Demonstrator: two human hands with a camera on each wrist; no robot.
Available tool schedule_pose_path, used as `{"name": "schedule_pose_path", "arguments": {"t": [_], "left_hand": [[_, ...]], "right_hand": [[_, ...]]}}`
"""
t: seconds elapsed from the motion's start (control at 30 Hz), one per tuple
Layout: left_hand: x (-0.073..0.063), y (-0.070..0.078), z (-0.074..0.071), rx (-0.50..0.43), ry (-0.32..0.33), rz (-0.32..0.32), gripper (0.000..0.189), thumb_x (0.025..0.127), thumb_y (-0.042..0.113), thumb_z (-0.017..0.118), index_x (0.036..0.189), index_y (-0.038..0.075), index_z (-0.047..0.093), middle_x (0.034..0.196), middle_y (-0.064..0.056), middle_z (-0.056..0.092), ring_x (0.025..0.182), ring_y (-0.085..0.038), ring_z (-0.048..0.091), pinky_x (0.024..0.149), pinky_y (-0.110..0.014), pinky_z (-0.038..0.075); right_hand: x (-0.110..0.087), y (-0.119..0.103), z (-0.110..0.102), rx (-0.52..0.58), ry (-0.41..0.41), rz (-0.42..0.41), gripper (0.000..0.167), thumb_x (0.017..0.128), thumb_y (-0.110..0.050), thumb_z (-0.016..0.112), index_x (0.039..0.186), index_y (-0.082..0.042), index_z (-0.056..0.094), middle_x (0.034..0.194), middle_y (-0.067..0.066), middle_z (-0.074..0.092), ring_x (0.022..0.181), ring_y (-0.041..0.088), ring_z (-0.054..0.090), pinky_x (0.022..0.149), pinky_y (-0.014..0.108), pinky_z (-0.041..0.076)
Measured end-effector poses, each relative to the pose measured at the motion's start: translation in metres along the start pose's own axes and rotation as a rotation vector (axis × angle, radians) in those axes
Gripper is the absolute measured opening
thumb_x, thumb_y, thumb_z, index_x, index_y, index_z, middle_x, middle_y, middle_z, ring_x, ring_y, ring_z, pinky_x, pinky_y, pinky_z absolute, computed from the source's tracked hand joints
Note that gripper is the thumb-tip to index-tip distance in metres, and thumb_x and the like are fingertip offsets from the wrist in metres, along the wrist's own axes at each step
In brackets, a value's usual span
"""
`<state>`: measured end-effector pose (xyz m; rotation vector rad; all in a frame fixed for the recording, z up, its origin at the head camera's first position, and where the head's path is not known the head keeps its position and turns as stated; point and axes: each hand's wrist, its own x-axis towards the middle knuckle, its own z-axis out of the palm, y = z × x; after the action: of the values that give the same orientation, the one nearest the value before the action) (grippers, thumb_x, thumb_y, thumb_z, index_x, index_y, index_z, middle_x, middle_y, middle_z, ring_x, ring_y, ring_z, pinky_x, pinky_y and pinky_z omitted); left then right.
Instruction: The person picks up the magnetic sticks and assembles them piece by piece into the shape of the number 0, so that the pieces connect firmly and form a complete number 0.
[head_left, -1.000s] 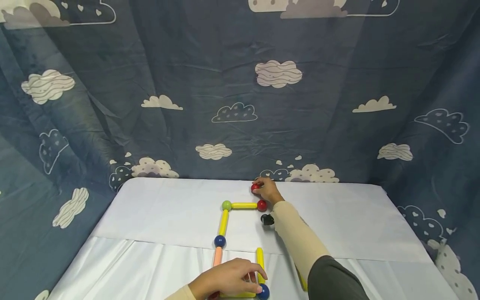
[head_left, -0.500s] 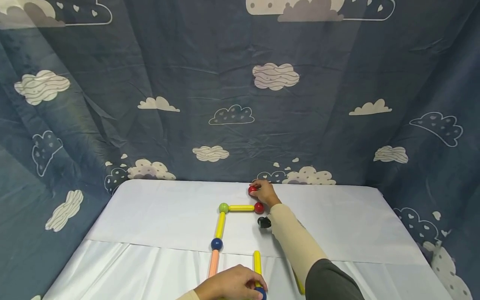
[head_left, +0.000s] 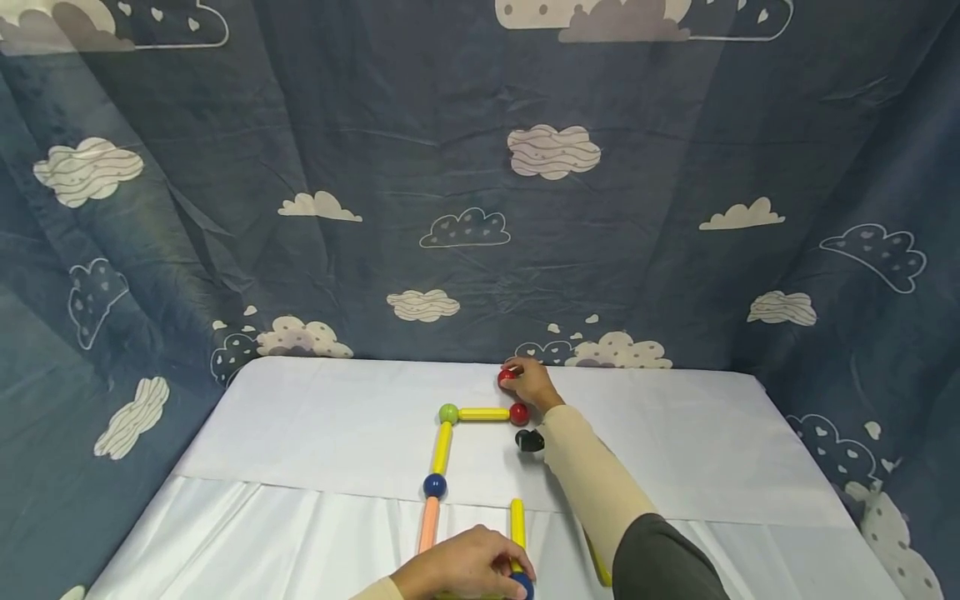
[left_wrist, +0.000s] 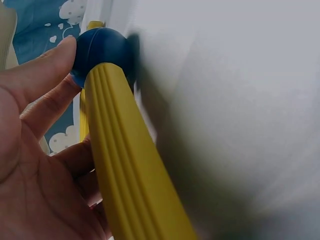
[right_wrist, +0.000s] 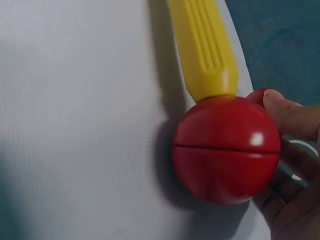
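At the table's far edge, my right hand (head_left: pixel 531 385) pinches a red ball (head_left: pixel 506 379) between thumb and fingers. In the right wrist view that ball is mostly hidden behind a nearer red ball (right_wrist: pixel 225 150), which sits on the end of a ribbed yellow rod (right_wrist: pixel 205 50). My left hand (head_left: pixel 467 563), low in the head view, pinches a dark blue ball (left_wrist: pixel 105 55). One yellow rod (left_wrist: pixel 132 165) runs from this ball toward the wrist camera, and another yellow rod (head_left: pixel 518 523) points away toward the back of the table.
Left of the right hand, the joined chain continues with a green ball (head_left: pixel 448 413), a yellow rod (head_left: pixel 442 448), a blue ball (head_left: pixel 434 485) and a salmon rod (head_left: pixel 429 523). Beside the right sleeve lies another yellow rod (head_left: pixel 600 567). A cloud-patterned curtain (head_left: pixel 465 275) hangs behind the white table (head_left: pixel 315 433).
My left hand's fingers have closed in around the blue ball, which they were loosely beside a second ago. The right hand stays at the red ball; the head view shifted slightly.
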<state>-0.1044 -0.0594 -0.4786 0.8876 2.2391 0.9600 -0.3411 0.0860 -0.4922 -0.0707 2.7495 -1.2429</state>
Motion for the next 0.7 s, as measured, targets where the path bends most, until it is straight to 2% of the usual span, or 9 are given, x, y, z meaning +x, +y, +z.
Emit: {"name": "schedule_pose_path", "arguments": {"t": [0.13, 0.23, 0.37, 0.53, 0.7], "left_hand": [[0.000, 0.000, 0.002, -0.051, -0.005, -0.019, 0.012, 0.089, 0.021, 0.070, 0.100, 0.016, 0.072, 0.072, 0.019, 0.055, 0.066, 0.007, 0.050, 0.064, -0.014, 0.044], [0.001, -0.001, 0.002, -0.054, 0.003, -0.016, 0.011, 0.088, 0.021, 0.071, 0.098, 0.017, 0.072, 0.072, 0.020, 0.055, 0.066, 0.007, 0.050, 0.064, -0.015, 0.044], [0.002, -0.002, 0.001, -0.054, 0.010, -0.008, 0.012, 0.087, 0.022, 0.072, 0.098, 0.017, 0.073, 0.071, 0.020, 0.055, 0.064, 0.007, 0.050, 0.062, -0.014, 0.043], [0.002, -0.002, 0.001, -0.052, 0.009, -0.018, 0.012, 0.086, 0.022, 0.073, 0.097, 0.017, 0.074, 0.069, 0.018, 0.054, 0.062, 0.006, 0.048, 0.059, -0.014, 0.041], [0.002, -0.003, 0.000, -0.046, 0.002, -0.016, 0.013, 0.087, 0.023, 0.072, 0.098, 0.018, 0.074, 0.069, 0.018, 0.055, 0.062, 0.005, 0.048, 0.060, -0.014, 0.041]], "right_hand": [[-0.005, -0.001, -0.010, 0.058, -0.006, -0.023, 0.039, 0.090, -0.013, 0.069, 0.126, -0.006, 0.060, 0.115, 0.019, 0.060, 0.088, 0.025, 0.060, 0.077, 0.034, 0.052], [-0.012, -0.007, -0.020, 0.118, -0.004, -0.039, 0.039, 0.089, -0.017, 0.070, 0.125, -0.003, 0.060, 0.111, 0.019, 0.060, 0.080, 0.023, 0.062, 0.070, 0.030, 0.052], [-0.025, -0.014, -0.029, 0.187, -0.023, -0.031, 0.035, 0.088, -0.019, 0.072, 0.117, -0.002, 0.064, 0.106, 0.016, 0.061, 0.077, 0.020, 0.063, 0.073, 0.031, 0.053], [-0.047, -0.010, -0.033, 0.278, -0.090, -0.038, 0.031, 0.088, -0.019, 0.071, 0.113, 0.000, 0.064, 0.103, 0.013, 0.064, 0.072, 0.018, 0.064, 0.072, 0.031, 0.054], [-0.076, -0.004, -0.035, 0.328, -0.167, -0.090, 0.030, 0.088, -0.015, 0.071, 0.112, 0.001, 0.063, 0.098, 0.012, 0.065, 0.073, 0.019, 0.063, 0.068, 0.032, 0.055]]}}
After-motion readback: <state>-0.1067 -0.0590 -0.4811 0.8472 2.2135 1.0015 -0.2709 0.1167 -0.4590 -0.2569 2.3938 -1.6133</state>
